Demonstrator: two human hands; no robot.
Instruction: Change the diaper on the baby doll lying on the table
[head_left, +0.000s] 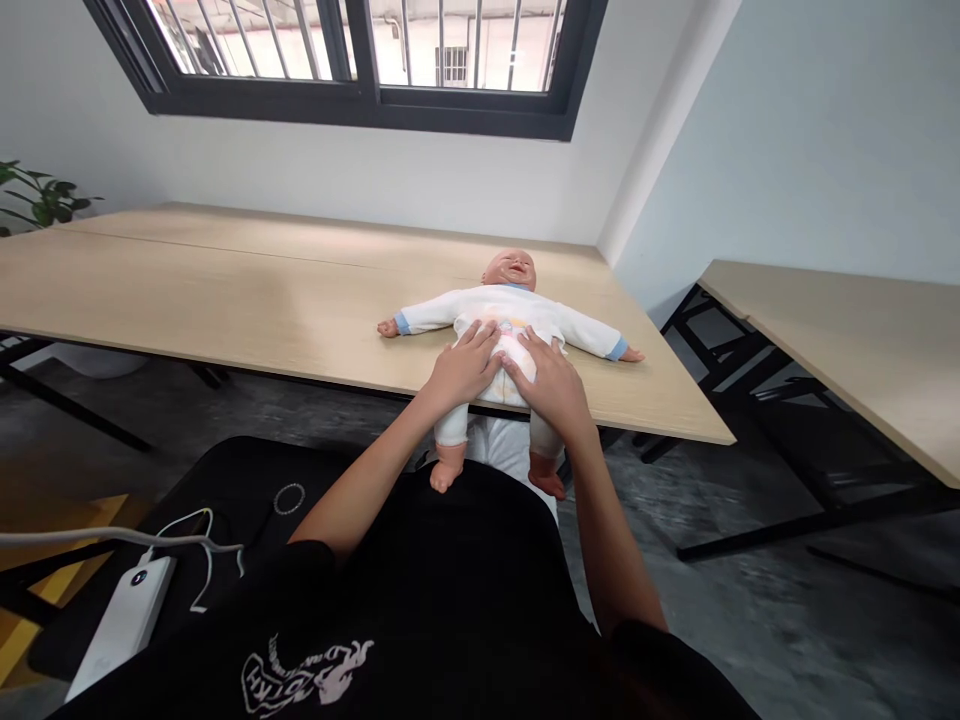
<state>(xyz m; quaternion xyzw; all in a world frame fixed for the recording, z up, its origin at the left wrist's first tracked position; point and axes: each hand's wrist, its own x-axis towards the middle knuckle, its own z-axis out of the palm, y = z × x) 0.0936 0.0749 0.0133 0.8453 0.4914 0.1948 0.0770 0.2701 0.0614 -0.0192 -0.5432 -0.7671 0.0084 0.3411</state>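
Note:
A baby doll (512, 300) in a white suit with blue cuffs lies on its back on the wooden table (225, 290), arms spread, legs hanging over the near edge. My left hand (465, 365) rests on the doll's belly and hip, fingers spread flat. My right hand (551, 385) lies on the doll's other hip and thigh, fingers stretched toward the belly. Neither hand grips anything. A white cloth (510, 445) hangs below the table edge between the doll's legs.
A second wooden table (862, 330) stands to the right with black legs. A white power bank (124, 620) with a cable lies on a black surface at lower left. A plant (37, 200) is at far left. A barred window (360, 50) sits above.

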